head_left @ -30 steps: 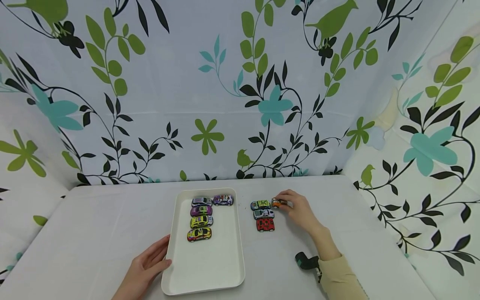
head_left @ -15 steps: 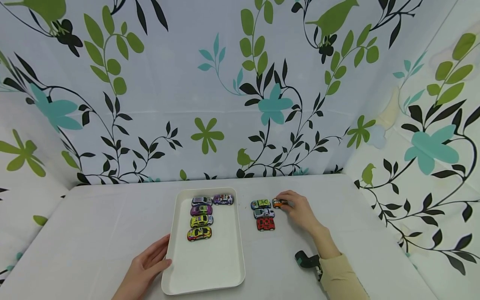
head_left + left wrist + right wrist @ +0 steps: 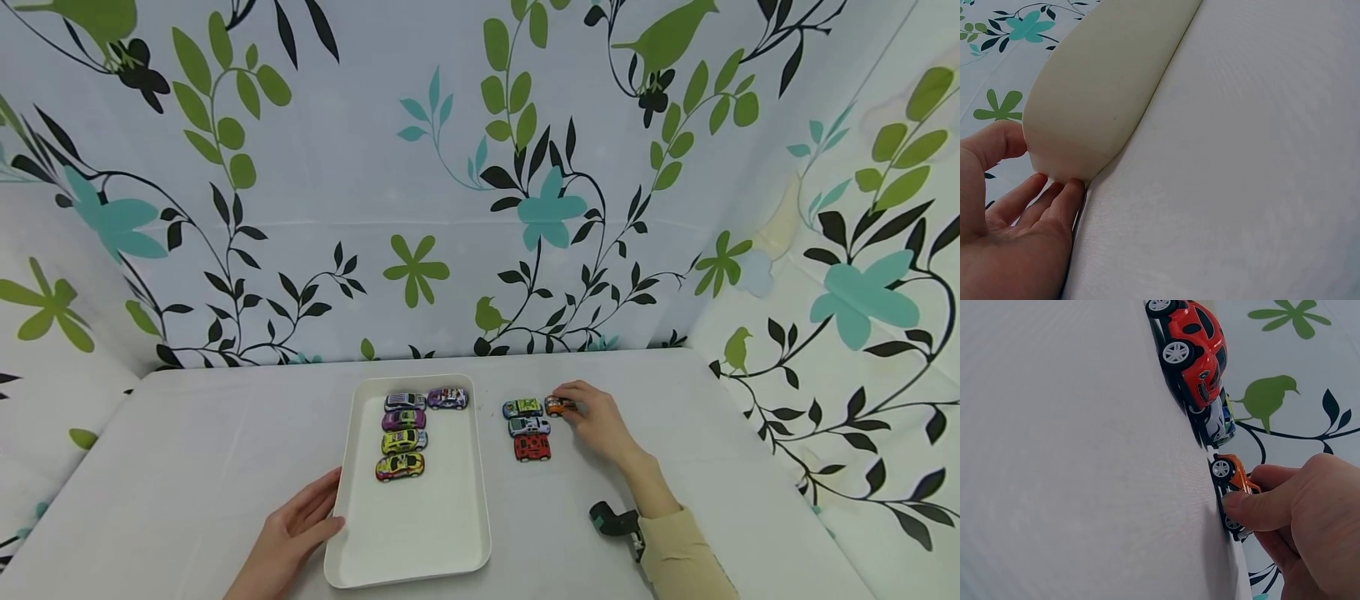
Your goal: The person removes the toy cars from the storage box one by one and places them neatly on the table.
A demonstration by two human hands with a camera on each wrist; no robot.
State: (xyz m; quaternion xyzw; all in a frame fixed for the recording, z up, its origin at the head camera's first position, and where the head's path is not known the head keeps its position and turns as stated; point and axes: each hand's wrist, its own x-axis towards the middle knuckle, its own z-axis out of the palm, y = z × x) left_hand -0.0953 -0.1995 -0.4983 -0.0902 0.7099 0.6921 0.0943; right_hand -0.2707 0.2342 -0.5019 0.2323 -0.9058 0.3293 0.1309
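My right hand point(image 3: 600, 421) pinches a small orange toy car point(image 3: 1232, 475) between thumb and fingers, its wheels at the table surface. Left of it stands a column of toy cars: a yellow-green one point(image 3: 522, 408), a silver one point(image 3: 529, 427) and a red one point(image 3: 532, 448). My left hand point(image 3: 294, 533) holds the left side of a white tray point(image 3: 408, 575); in the left wrist view the thumb reaches over the rim while fingertips touch the outer wall. Inside the tray, a silver, a purple point(image 3: 403, 420) and two yellow cars form a column, with another purple car point(image 3: 447, 398) beside the top one.
A black device point(image 3: 615, 520) sits by the right sleeve point(image 3: 686, 554). Behind the white table point(image 3: 187, 467) hangs a cloth point(image 3: 337, 192) printed with leaves and birds, which also covers the sides.
The orange car has shifted very slightly to the right in my right hand's pinch. My left hand stays on the tray, and the other cars keep their places.
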